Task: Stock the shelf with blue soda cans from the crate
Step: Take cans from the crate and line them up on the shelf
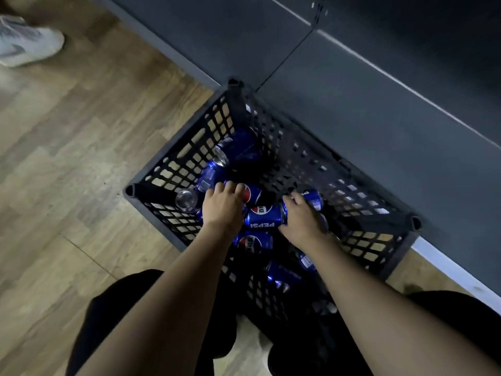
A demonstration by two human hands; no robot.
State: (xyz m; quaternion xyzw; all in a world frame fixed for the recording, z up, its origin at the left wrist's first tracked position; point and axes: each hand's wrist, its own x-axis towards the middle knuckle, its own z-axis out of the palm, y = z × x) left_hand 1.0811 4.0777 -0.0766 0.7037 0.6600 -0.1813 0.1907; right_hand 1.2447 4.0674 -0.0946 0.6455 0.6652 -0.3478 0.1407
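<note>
- Down inside the black lattice crate point(189, 169), which stands on the wood floor point(67, 158) against the foot of the dark shelf unit point(352, 109), both hands are at the can pile.
- Left hand point(222, 207): fingers curled over a blue can point(252, 193) lying on its side; the grip looks closed on it, though the thumb is hidden.
- Right hand point(301, 218): fingers wrapped over another blue can point(314, 199) at the far right of the pile, thumb beside the middle can point(267, 217). Judged a grip on the far can.
- Remaining stock: several more blue cans lie loose on their sides, including one nearer the body point(254, 242) and two showing silver ends near the left wall point(187, 200).
- Procedure, as judged: take one can per hand round the middle of the body, not by the ends. Lift straight up so neighbouring cans do not roll and the knuckles clear the lattice walls.
- Turn each can upright before placing it on the shelf, label outward.
- Risk: loose cans may shift and knock together when one is pulled from under another.
- Legible markings: the middle can reads "PEPSI" in white capitals, inverted from this view, beside the red, white and blue globe logo. The globe also shows on the nearer can. Smaller print cannot be read.
- A pale shoe point(27, 42) of another person is on the floor at top left.
</note>
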